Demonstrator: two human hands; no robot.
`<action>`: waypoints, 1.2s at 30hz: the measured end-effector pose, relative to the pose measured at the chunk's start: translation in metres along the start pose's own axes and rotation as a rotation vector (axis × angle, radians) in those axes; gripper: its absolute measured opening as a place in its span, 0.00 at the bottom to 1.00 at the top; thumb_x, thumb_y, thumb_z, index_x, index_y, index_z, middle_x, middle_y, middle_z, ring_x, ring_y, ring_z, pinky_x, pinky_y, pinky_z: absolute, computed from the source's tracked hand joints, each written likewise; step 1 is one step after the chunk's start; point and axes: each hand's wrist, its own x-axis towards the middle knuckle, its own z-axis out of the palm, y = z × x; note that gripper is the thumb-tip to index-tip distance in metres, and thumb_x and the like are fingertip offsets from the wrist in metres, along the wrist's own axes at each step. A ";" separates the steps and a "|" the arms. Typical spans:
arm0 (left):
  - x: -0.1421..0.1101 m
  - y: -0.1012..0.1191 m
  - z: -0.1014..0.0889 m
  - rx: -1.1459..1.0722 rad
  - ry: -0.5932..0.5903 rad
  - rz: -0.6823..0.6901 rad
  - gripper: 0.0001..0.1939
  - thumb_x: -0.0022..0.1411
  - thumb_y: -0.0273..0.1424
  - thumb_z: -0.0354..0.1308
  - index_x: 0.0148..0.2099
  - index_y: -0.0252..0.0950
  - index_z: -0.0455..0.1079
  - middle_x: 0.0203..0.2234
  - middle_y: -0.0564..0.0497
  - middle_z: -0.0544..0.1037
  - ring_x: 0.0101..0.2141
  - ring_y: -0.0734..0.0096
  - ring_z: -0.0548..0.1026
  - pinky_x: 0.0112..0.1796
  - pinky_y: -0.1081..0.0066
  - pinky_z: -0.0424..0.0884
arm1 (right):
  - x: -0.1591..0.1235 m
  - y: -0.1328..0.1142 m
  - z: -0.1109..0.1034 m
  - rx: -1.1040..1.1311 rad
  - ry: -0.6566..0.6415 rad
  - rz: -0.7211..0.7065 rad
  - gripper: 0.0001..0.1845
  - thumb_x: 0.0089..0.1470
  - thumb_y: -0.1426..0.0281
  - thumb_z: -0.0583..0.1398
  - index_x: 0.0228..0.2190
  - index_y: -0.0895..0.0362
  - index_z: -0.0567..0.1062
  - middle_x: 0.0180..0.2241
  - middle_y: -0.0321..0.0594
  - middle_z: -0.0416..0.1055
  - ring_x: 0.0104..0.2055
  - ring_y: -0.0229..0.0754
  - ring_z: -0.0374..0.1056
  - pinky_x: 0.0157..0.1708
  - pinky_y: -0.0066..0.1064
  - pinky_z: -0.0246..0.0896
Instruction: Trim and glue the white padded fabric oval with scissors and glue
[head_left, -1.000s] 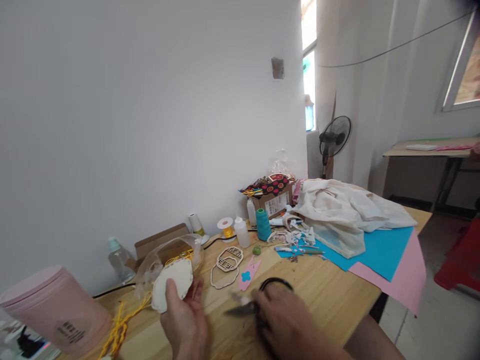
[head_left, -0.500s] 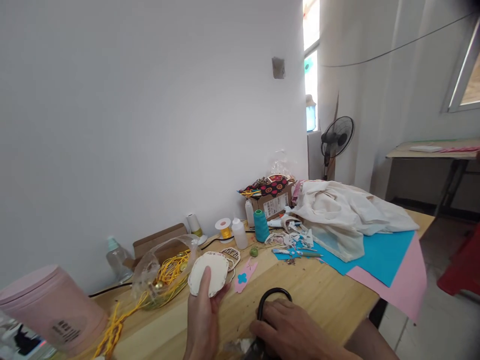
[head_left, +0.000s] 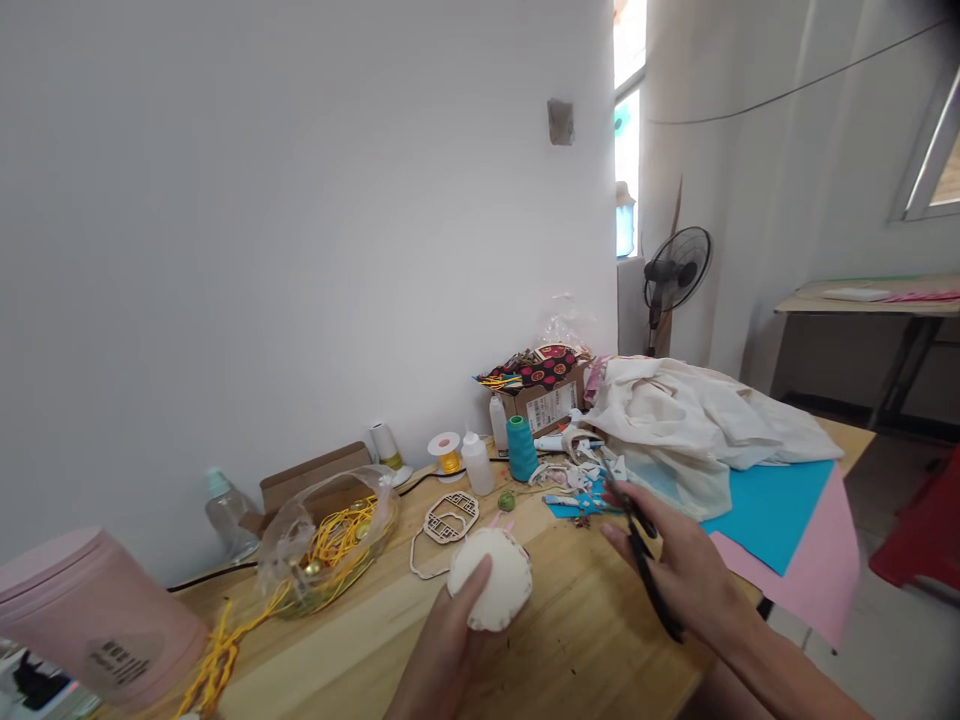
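My left hand (head_left: pixel 454 635) is closed on a white padded fabric disc (head_left: pixel 495 580) with a gathered edge, the thumb lying across its face. Black scissors (head_left: pixel 646 570) are in my right hand (head_left: pixel 690 570), to the right of the disc and above the table. Their tips point away from me towards blue and white scraps (head_left: pixel 581 500). Past the disc lies an octagonal wooden lattice piece (head_left: pixel 451 516) with a pale cord loop (head_left: pixel 429 573). A pink piece (head_left: pixel 504 521) is mostly hidden behind the disc.
Along the wall stand a teal thread cone (head_left: pixel 521 450), a squeeze bottle (head_left: pixel 478 465), a yellow-wound spool (head_left: pixel 448 455) and a bag of yellow cord (head_left: pixel 330 540). A pink bin (head_left: pixel 97 610) is at left. White cloth (head_left: pixel 675 420) covers blue sheets (head_left: pixel 780 515) at right.
My right hand has lifted the scissors and moved away and to the right. My left hand has carried the disc right and nearer, over the pink piece.
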 end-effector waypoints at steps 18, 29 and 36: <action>-0.002 -0.010 -0.003 0.092 -0.193 0.075 0.12 0.48 0.32 0.60 0.36 0.32 0.67 0.21 0.53 0.72 0.18 0.78 0.66 0.16 0.79 0.59 | 0.005 -0.049 0.066 0.848 -0.334 0.224 0.16 0.38 0.68 0.60 0.34 0.57 0.69 0.19 0.29 0.58 0.22 0.34 0.58 0.22 0.25 0.53; -0.003 -0.011 0.007 -0.045 -0.014 0.265 0.21 0.54 0.32 0.56 0.50 0.34 0.59 0.39 0.48 0.74 0.36 0.66 0.73 0.40 0.65 0.70 | -0.002 -0.030 0.051 0.072 -0.216 -0.130 0.17 0.41 0.62 0.61 0.33 0.56 0.67 0.31 0.39 0.63 0.34 0.43 0.60 0.33 0.34 0.56; -0.003 -0.012 0.008 -0.043 0.115 0.274 0.17 0.52 0.34 0.57 0.44 0.35 0.65 0.40 0.47 0.74 0.37 0.65 0.73 0.38 0.67 0.71 | -0.015 -0.018 0.053 -0.180 -0.206 -0.124 0.17 0.39 0.63 0.62 0.33 0.55 0.67 0.34 0.40 0.61 0.36 0.46 0.58 0.35 0.35 0.54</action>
